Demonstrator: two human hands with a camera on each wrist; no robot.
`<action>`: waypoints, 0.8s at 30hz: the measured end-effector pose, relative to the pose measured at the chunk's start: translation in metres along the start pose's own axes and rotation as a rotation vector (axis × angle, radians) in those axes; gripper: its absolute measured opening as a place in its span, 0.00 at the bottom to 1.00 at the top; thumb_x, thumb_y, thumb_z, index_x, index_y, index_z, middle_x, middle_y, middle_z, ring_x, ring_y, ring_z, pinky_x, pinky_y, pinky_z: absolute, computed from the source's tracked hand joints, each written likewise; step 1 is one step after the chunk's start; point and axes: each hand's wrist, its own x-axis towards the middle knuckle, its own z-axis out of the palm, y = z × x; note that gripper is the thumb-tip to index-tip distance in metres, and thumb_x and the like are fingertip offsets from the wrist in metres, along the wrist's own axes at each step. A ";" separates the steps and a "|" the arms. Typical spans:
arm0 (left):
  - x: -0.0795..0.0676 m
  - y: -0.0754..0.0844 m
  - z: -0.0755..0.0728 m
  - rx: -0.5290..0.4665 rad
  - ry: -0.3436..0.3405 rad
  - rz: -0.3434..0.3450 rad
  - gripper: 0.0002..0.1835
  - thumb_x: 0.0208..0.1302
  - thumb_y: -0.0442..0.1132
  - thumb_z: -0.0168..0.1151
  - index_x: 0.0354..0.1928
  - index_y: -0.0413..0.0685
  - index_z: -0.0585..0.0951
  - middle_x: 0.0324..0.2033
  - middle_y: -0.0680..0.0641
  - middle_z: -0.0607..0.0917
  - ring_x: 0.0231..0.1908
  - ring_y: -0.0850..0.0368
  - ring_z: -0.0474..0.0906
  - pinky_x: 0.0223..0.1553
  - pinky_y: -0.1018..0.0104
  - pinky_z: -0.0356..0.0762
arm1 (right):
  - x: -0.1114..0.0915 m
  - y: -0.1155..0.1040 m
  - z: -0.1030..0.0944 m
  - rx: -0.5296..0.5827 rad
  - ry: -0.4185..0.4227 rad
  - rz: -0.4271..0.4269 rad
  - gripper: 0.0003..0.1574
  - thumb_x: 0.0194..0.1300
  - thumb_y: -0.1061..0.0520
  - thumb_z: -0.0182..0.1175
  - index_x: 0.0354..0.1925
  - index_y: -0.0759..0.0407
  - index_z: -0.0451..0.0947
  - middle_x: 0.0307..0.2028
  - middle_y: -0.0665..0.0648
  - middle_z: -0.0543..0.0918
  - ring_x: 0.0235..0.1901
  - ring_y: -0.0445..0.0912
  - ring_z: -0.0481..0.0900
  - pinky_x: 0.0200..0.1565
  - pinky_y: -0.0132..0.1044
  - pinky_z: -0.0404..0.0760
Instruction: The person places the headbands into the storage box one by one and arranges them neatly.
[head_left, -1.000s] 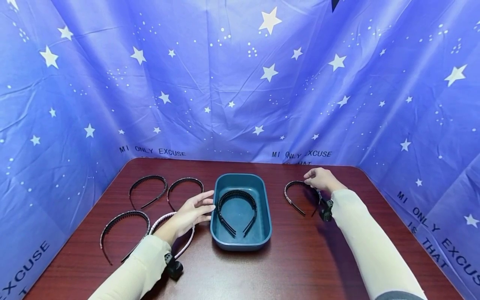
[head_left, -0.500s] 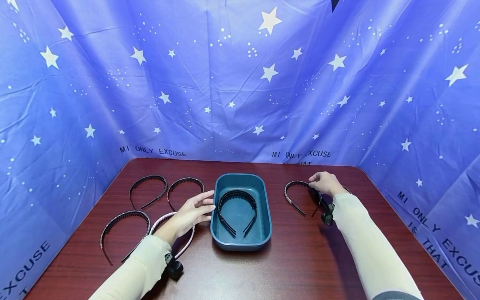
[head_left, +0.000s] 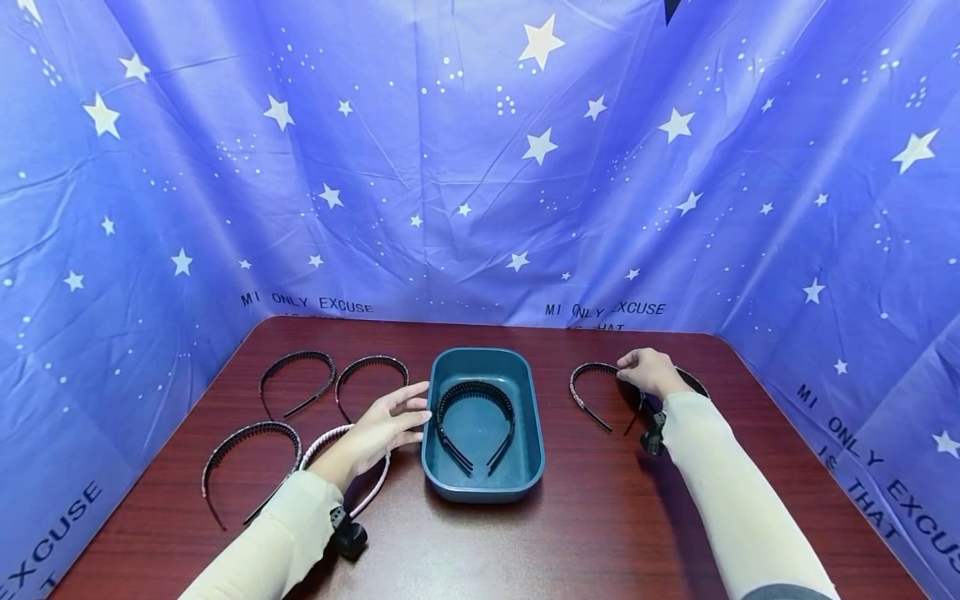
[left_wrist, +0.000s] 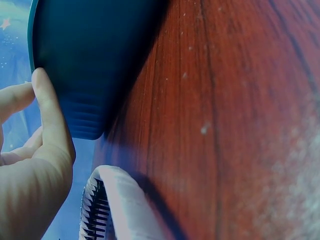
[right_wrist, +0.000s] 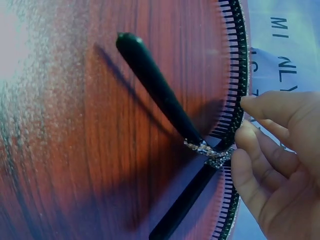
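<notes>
In the head view a teal plastic bin (head_left: 536, 433) stands mid-table with black toothed headbands (head_left: 474, 390) lying in it. My left hand (head_left: 380, 433) rests its extended fingers and thumb against the bin's left wall. Under that hand lies a white-and-pink headband (head_left: 381, 487), partly hidden by the wrist. On the right, my right hand (head_left: 651, 371) pinches the outer edge of a black toothed headband (right_wrist: 241, 55) with glittery trim. Two headband ends cross below the fingertips in the right wrist view. A headband (head_left: 592, 367) lies left of this hand; another (head_left: 693, 379) shows beyond the sleeve.
Several dark headbands lie left of the bin, including a far-left headband (head_left: 298, 357), a headband (head_left: 367, 362) beside it and a nearer headband (head_left: 251, 429). A blue star-printed cloth (head_left: 465, 167) hangs around the dark red wooden table (head_left: 585, 525).
My right hand has shifted slightly right and toward me, and more of the headband beyond the sleeve now shows. The left hand, the bin and the left-side headbands keep their places.
</notes>
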 end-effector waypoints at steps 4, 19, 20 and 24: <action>0.000 -0.001 0.000 0.001 -0.002 0.001 0.35 0.71 0.33 0.61 0.76 0.41 0.59 0.61 0.33 0.71 0.49 0.53 0.79 0.48 0.62 0.82 | 0.000 0.001 0.003 -0.002 0.006 -0.007 0.14 0.63 0.59 0.66 0.44 0.68 0.84 0.40 0.63 0.87 0.44 0.59 0.81 0.49 0.54 0.78; 0.000 0.000 0.000 0.009 0.015 -0.007 0.35 0.71 0.33 0.61 0.76 0.42 0.60 0.60 0.35 0.71 0.49 0.55 0.78 0.48 0.62 0.82 | -0.004 0.004 -0.003 -0.008 -0.013 0.000 0.13 0.63 0.60 0.64 0.44 0.67 0.86 0.40 0.63 0.87 0.48 0.62 0.79 0.54 0.57 0.76; 0.000 0.000 0.000 0.007 0.016 -0.007 0.35 0.71 0.33 0.61 0.76 0.42 0.60 0.60 0.35 0.71 0.49 0.55 0.78 0.48 0.62 0.82 | -0.004 0.004 -0.004 -0.011 -0.016 0.001 0.13 0.64 0.60 0.64 0.44 0.67 0.86 0.41 0.63 0.87 0.48 0.63 0.79 0.54 0.58 0.76; 0.000 0.000 0.000 0.005 0.008 0.000 0.35 0.71 0.33 0.61 0.76 0.41 0.59 0.61 0.34 0.71 0.50 0.54 0.78 0.48 0.61 0.82 | -0.003 0.003 -0.007 -0.023 -0.023 -0.004 0.13 0.65 0.59 0.63 0.45 0.66 0.86 0.44 0.66 0.86 0.50 0.64 0.78 0.55 0.60 0.75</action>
